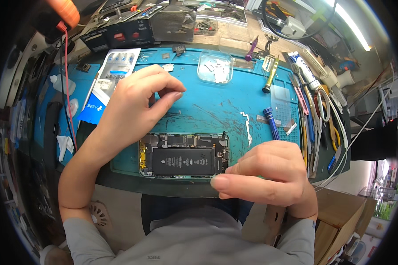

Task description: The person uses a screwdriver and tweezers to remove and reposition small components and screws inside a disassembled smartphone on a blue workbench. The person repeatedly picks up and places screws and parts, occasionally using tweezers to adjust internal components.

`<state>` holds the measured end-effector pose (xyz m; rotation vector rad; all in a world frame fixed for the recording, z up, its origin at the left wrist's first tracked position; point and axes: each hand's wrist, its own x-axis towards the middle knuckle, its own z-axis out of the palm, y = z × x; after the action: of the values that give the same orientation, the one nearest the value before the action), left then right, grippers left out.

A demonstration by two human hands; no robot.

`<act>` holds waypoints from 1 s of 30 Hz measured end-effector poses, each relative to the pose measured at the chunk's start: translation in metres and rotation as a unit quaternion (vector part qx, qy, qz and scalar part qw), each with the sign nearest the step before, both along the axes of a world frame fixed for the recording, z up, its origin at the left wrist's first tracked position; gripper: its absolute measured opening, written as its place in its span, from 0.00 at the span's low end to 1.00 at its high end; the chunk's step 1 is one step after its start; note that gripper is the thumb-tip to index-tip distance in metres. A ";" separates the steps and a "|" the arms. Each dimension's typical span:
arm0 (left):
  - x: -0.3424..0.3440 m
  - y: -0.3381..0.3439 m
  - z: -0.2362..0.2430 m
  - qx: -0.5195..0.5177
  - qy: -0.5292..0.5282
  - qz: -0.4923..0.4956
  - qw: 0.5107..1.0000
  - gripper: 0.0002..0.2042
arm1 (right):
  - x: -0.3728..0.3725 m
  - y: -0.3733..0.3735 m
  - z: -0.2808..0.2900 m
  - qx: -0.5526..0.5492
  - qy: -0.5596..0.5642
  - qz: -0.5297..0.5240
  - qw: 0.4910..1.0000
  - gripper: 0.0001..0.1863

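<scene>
An opened smartphone (183, 154) lies sideways on the blue work mat (199, 106), its black battery (181, 161) and circuit boards bare. My left hand (141, 97) hovers over the mat behind the phone's left half, thumb and forefinger tips pressed together. Whatever sits between those tips, if anything, is too small to name. By the phone's right end is my right hand (269, 174), its fingers curled and the thumb close to the forefinger. What that pinch holds, if anything, I cannot make out. A thin white bracket-like strip (247, 128) lies behind my right hand.
A clear tray (215, 66) of small silvery parts stands at the back. Blue (271, 123) and yellow-green (271, 74) screwdrivers lie to the right, near scissors (323, 106) and tweezers. On the left are a printed sheet (115, 66), a white bottle (62, 84) and a red cable (67, 88).
</scene>
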<state>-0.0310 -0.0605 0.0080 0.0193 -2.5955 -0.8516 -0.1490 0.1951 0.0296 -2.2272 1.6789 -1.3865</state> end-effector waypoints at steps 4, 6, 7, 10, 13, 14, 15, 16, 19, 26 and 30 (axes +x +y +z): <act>-0.001 -0.001 -0.004 -0.037 0.034 0.010 0.999 0.04 | -0.002 -0.001 -0.001 0.032 -0.056 0.036 0.997 0.23; -0.001 0.000 -0.006 -0.057 0.034 0.017 0.998 0.05 | -0.007 0.007 0.005 0.089 -0.030 0.044 0.995 0.24; 0.000 -0.001 -0.006 -0.063 0.031 0.022 0.997 0.05 | -0.004 0.004 0.001 0.047 -0.038 0.025 0.998 0.24; -0.003 -0.002 -0.008 -0.067 0.041 0.023 0.997 0.05 | 0.006 -0.003 -0.005 0.006 -0.079 0.010 0.997 0.24; -0.001 -0.004 -0.010 -0.048 0.051 0.030 0.997 0.05 | 0.000 0.004 0.003 0.076 -0.068 0.038 0.994 0.23; -0.002 -0.004 -0.010 -0.039 0.055 0.029 0.997 0.05 | 0.001 0.005 0.005 0.069 -0.047 0.019 0.996 0.23; -0.003 -0.004 -0.011 -0.043 0.059 0.026 0.997 0.05 | 0.003 0.006 0.007 0.061 -0.027 -0.001 0.998 0.22; -0.004 -0.004 -0.011 -0.047 0.063 0.024 0.997 0.05 | 0.011 -0.003 -0.002 0.014 -0.062 -0.017 0.998 0.23; -0.003 -0.007 -0.012 -0.056 0.065 0.025 0.996 0.05 | 0.012 -0.001 -0.002 0.035 -0.100 0.001 0.994 0.22; -0.004 -0.009 -0.016 -0.064 0.059 0.021 0.996 0.05 | 0.010 0.004 0.001 0.035 -0.055 -0.019 0.998 0.21; -0.002 -0.007 -0.015 -0.061 0.063 0.024 0.996 0.05 | 0.000 0.008 0.005 0.080 -0.043 0.013 0.996 0.21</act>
<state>-0.0329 -0.0678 -0.0071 -0.0066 -2.5134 -0.6556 -0.1490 0.2031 0.0345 -2.0661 1.6638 -1.2744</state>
